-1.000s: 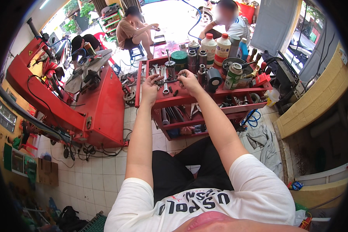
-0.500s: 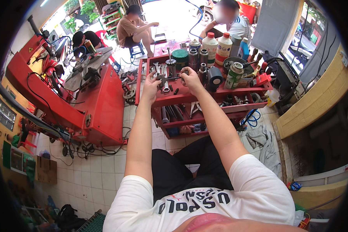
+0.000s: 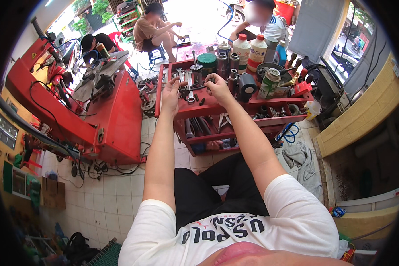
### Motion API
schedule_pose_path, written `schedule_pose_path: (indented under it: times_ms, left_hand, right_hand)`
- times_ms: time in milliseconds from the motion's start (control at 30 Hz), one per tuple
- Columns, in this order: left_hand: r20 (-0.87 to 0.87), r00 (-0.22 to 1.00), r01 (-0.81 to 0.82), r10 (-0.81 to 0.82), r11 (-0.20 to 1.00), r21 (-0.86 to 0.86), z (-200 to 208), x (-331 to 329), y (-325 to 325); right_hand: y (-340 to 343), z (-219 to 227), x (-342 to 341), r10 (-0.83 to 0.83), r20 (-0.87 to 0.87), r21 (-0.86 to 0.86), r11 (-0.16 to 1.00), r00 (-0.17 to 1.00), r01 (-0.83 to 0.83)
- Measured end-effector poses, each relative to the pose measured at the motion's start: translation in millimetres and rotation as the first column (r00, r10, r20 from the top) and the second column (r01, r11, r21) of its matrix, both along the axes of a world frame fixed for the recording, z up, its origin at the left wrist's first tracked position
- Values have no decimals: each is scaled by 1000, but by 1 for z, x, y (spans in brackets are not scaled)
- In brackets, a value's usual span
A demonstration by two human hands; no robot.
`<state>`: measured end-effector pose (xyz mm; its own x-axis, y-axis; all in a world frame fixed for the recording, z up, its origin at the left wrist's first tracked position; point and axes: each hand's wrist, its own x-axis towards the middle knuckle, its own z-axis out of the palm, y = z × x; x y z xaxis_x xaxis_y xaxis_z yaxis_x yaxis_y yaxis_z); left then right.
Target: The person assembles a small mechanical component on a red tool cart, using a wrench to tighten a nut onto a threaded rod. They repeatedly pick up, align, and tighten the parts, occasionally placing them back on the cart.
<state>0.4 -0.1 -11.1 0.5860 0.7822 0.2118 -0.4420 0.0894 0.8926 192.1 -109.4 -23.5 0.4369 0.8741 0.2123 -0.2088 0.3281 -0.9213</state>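
Above the red tool cart [image 3: 162, 88], my left hand [image 3: 170, 95] is closed around the thicker end of a dark metal rod-shaped tool [image 3: 196, 88]. My right hand [image 3: 217, 89] pinches the tool's other end, so it spans level between the two hands. Its exact kind is too small to tell. Just under it, a combination wrench [image 3: 190, 95] lies on the cart top beside small dark cylindrical bits [image 3: 202, 101]. A toothed gear on a shaft [image 3: 196, 67] stands behind the tool. Dark metal sockets [image 3: 232, 81] stand right of my right hand.
Red-capped bottles [image 3: 240, 51], a spray can [image 3: 269, 83] and a green-lidded tub [image 3: 207, 60] crowd the cart. An open drawer [image 3: 270, 123] holds parts. A red machine [image 3: 119, 119] stands left. People [image 3: 151, 33] sit at the back. A grey cloth [image 3: 302, 164] lies on the floor.
My left hand has turned slightly, and the tool's thick end shows less. My right hand has shifted slightly. A seated person at the back has leaned and reached toward a tray.
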Motion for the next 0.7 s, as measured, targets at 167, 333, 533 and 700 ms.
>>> schedule_pose_path:
  times_ms: [167,333,533,700]
  left_hand:
    - [-144,990,-26,16,997,-73,-1,-2,1]
    - [-276,960,16,-51,992,-126,-4,0,10]
    - [-336,936,41,-108,979,-200,3,9,5]
    - [-107,993,35,-43,997,-72,-5,-1,6]
  right_hand:
    - [-3,2,-3,-156,135,58,987,978,149]
    - [0,0,-5,-224,157,111,972,962,208]
    - [2,-6,3,-261,132,203,951,956,232]
    - [2,-2,-7,-220,114,132,970,969,204]
